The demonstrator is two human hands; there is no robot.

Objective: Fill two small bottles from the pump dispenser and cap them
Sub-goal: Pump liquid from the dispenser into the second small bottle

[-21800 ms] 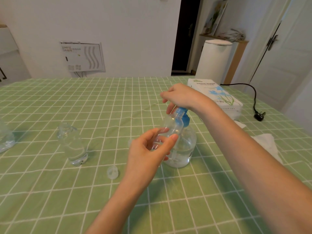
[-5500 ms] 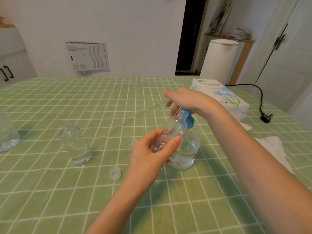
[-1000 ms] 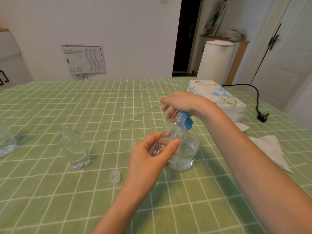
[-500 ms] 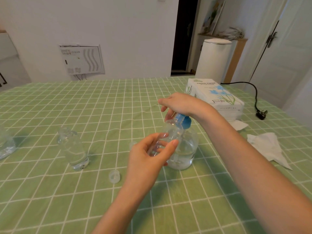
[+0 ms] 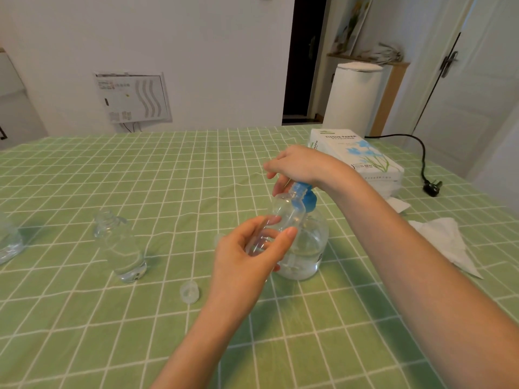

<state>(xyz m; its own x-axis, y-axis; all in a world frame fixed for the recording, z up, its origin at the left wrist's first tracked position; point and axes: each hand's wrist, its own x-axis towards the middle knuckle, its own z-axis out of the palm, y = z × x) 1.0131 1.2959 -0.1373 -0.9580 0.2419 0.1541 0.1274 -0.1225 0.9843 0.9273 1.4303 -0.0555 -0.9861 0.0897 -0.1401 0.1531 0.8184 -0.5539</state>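
The left hand (image 5: pixel 247 259) is gripping a clear small bottle (image 5: pixel 284 213), thumb and fingers wrapped round its lower body, tilting its mouth up to the blue nozzle of the pump dispenser (image 5: pixel 307 248). The right hand (image 5: pixel 297 164) is lying over the pump head, fingers curled down around it. A second small bottle (image 5: pixel 120 248) is standing well to the left on the green checked tablecloth (image 5: pixel 84 332), a clear cap (image 5: pixel 190 291) lying nearby

Desk (image 5: pixel 309 346), green checked cloth. On it: dispenser (image 5: pixel 306 248) centre, uncapped bottle (image 5: pixel 123 248) upright left, cap (image 5: pixel 190 291) between them and nearer, clear container (image 5: pixel 8 242) at left edge, tissue pack (image 5: pixel 356 155), loose tissue (image 5: pixel 443 242), plug (image 5: pixel 432 187) right.
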